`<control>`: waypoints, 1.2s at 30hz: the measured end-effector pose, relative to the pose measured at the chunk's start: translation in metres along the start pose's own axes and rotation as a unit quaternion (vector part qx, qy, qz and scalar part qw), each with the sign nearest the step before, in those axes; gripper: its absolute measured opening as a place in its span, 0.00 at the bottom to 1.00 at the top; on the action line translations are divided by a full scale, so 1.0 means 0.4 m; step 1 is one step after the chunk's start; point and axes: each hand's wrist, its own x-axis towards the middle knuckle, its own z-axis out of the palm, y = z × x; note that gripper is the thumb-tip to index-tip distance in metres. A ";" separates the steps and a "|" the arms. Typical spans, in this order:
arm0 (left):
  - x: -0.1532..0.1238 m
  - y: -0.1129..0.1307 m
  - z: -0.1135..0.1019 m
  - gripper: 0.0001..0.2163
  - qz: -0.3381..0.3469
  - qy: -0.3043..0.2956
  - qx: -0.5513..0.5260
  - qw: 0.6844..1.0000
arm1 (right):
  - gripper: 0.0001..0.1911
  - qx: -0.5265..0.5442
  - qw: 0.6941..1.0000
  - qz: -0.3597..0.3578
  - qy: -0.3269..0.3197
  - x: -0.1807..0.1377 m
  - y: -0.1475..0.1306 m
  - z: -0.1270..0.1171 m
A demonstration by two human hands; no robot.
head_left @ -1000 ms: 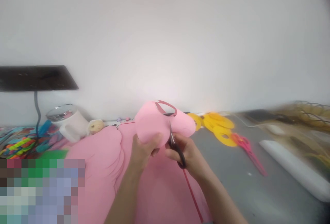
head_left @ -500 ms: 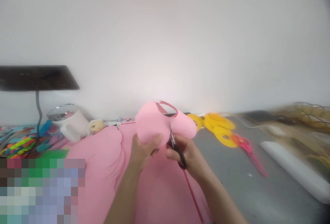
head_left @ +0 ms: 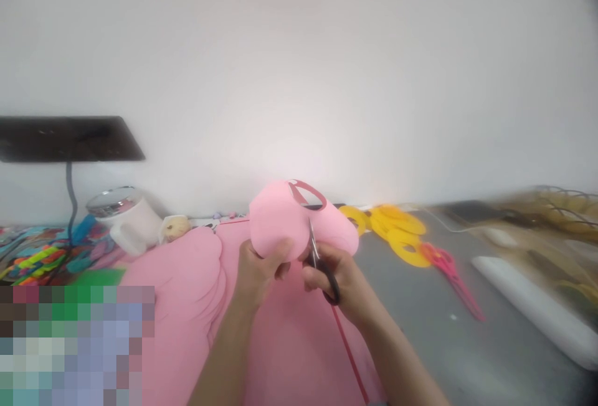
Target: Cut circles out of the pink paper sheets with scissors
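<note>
A curved pink sheet (head_left: pixel 278 219), paper or thin foam, is pinched in my left hand (head_left: pixel 264 269), thumb on its near face. My right hand (head_left: pixel 339 275) grips black-handled scissors (head_left: pixel 314 250) with fingers in the loops. Their blades point up and lie at the sheet's edge, between its left lobe and the right part that curls away. At the top of the sheet is a cut-out opening with a darker pink rim. Beneath both hands a larger pink sheet (head_left: pixel 284 344) covers the table. Several pink cut pieces (head_left: pixel 182 269) overlap on the left.
Yellow rings (head_left: pixel 406 238) and pink-handled scissors (head_left: pixel 448 269) lie to the right on the grey table (head_left: pixel 420 331). Further right is a white roll (head_left: pixel 532 306). At left stand a white mug-like container (head_left: pixel 135 225) and a dark panel (head_left: pixel 70 138) on a stem. A wall rises behind.
The held sheet has shifted slightly right and turned a little. The scissors have moved slightly right with it. Both hands keep their holds.
</note>
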 end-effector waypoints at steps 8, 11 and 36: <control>-0.002 0.001 0.000 0.17 0.002 -0.005 -0.005 1.000 | 0.07 0.015 1.000 -0.007 0.003 0.002 0.011 0.003; 0.000 0.000 0.002 0.17 0.003 -0.004 -0.007 1.000 | 0.06 0.016 1.000 -0.007 0.002 0.002 0.018 0.003; 0.001 -0.021 0.016 0.17 0.026 0.034 -0.007 0.999 | 0.06 0.042 0.999 0.014 -0.013 0.001 0.005 0.031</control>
